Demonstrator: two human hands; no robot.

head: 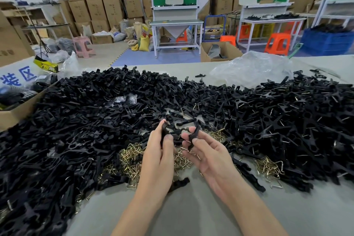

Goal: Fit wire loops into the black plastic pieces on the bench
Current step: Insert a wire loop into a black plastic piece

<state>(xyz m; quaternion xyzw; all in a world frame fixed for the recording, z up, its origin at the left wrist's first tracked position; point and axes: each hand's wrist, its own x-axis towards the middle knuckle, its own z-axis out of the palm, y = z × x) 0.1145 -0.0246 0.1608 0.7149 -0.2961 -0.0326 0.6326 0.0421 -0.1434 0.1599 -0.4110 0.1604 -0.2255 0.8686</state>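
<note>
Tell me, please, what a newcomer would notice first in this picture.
The huge heap of black plastic pieces spreads across the bench from left to right. Glinting wire loops lie in a pile at the near centre, under the hands. Above them, the left hand grips one black piece and the right hand pinches a second black piece.

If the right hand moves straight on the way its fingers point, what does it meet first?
Probably the left hand, which holds a black piece just ahead of the right hand; depth is unclear.
</note>
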